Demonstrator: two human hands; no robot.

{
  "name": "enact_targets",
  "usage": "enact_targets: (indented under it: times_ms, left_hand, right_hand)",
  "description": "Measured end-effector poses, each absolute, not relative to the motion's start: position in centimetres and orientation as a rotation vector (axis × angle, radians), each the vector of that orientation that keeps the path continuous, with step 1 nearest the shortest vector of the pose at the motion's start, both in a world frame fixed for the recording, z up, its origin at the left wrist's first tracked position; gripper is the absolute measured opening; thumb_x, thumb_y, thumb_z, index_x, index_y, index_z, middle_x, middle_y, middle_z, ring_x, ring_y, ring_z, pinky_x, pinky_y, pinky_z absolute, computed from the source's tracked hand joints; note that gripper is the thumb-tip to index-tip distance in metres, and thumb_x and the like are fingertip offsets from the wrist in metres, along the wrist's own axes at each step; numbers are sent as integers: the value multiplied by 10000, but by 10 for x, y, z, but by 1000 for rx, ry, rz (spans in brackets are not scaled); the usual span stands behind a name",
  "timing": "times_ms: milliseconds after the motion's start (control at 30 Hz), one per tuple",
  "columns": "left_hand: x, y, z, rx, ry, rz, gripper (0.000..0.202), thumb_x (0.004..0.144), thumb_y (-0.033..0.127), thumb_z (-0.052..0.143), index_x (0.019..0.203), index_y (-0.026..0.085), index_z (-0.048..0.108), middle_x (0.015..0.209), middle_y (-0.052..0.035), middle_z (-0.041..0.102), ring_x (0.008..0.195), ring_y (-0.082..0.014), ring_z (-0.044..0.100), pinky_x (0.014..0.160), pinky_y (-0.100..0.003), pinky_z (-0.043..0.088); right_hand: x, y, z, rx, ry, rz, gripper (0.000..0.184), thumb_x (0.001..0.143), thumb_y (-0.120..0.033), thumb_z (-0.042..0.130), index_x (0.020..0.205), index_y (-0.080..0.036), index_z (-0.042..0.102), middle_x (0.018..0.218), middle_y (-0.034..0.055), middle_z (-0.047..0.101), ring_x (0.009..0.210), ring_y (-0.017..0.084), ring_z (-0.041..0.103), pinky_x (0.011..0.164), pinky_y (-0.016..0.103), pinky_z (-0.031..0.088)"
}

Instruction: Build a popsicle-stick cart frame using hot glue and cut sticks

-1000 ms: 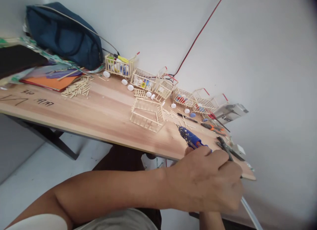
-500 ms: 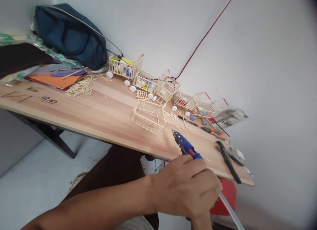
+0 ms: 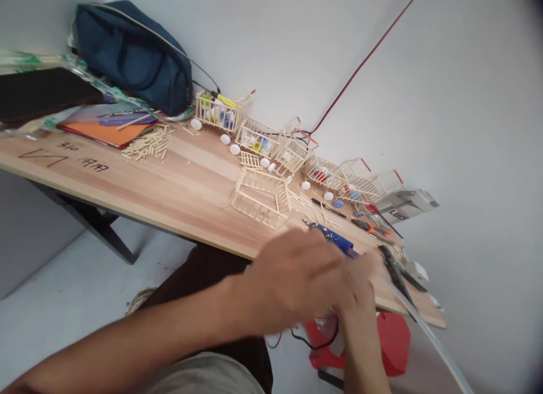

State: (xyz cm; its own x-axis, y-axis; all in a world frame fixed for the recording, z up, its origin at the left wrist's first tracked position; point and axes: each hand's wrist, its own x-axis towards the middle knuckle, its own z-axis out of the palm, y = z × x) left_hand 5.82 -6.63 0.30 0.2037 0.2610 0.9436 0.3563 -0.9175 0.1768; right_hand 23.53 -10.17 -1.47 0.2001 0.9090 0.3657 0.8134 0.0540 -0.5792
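Note:
Low over the front edge of the table, a blue hot glue gun (image 3: 333,236) points left, its tip crusted with dried glue. My right hand (image 3: 362,278) is wrapped round it, partly hidden behind the other hand. A long translucent glue stick (image 3: 428,326) trails from the back of the gun. My left hand (image 3: 294,278) is smeared by motion in front of the right wrist, and its fingers cannot be made out. Just beyond lies an open frame of thin wooden sticks (image 3: 259,198) on the table.
Several small stick-built carts (image 3: 218,114) with white wheels line the wall. Loose sticks (image 3: 146,144) lie beside orange folders (image 3: 102,131) and a blue bag (image 3: 136,60). Orange-handled pliers (image 3: 373,230) and a black clamp-like tool (image 3: 396,275) lie right. A red stool (image 3: 392,343) stands below.
My left hand has moved left, away from the back of the glue gun. The gun has shifted slightly right and up. The whole view has swung a little.

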Motion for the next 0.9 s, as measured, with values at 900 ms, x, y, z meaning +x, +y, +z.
enact_targets:
  times_ms: [900]
  left_hand:
    - [62,110,47,-3326,-522,-217,404,580,-26,598,859,230,740,876,11,712,944,-215,574,879,-321,398]
  right_hand:
    - [222,-92,-14,-2010,-1474,389,554,894,-637,361,707,-170,594,475,-2,482,443,125,439,431,240,310]
